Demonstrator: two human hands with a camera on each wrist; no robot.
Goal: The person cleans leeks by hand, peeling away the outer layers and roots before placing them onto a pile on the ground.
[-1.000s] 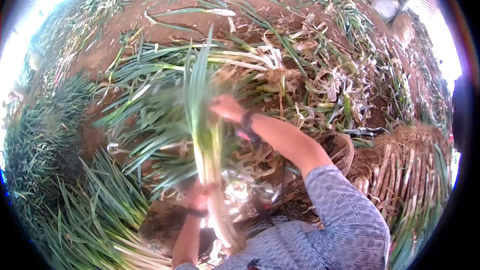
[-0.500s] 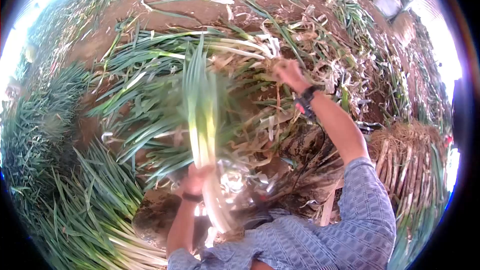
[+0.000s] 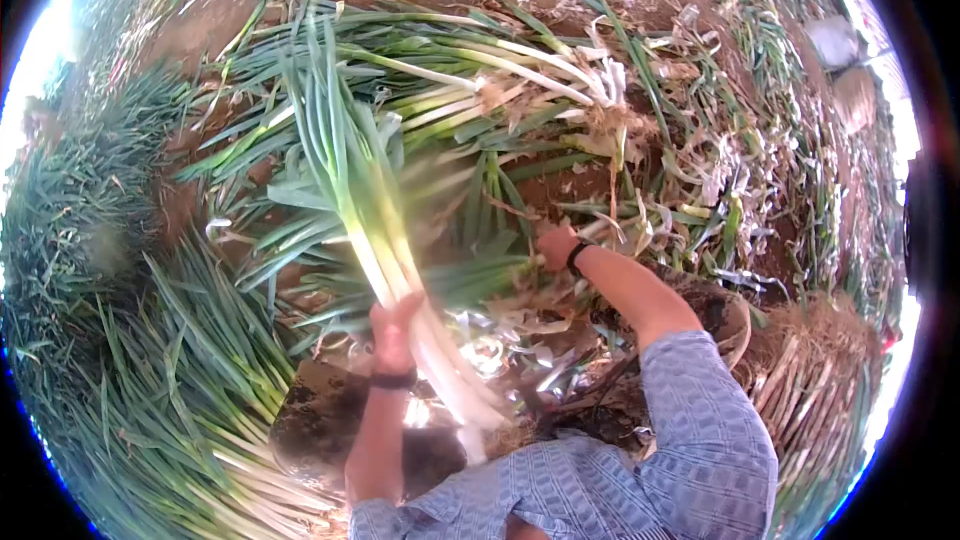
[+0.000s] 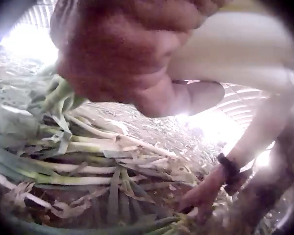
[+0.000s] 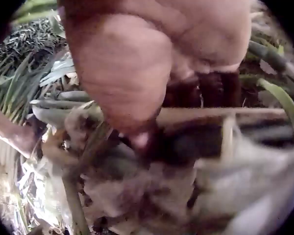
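My left hand (image 3: 395, 330) grips a bunch of thick green onions (image 3: 375, 245) round their white stems. The bunch slants across my lap, leaves pointing up and left, with the root ends against my shirt. The left wrist view shows the curled left hand (image 4: 132, 54) against the pale stems (image 4: 230, 49). My right hand (image 3: 557, 245) is low at the near side of the pile, fingers curled round the end of a green onion (image 3: 485, 275) whose leaves blur leftward. In the right wrist view the right hand (image 5: 122, 73) hides most of what it holds.
More green onions (image 3: 450, 55) lie heaped in front, roots to the right. A trimmed stack (image 3: 230, 440) lies at my left, and a bundle with brown roots (image 3: 800, 365) at my right. Peeled skins and leaf scraps (image 3: 720, 170) litter the soil at right.
My right hand left the bunch, reached out right to the pile's root end, then came back closer to me. The bunch in my left hand has tilted to the left.
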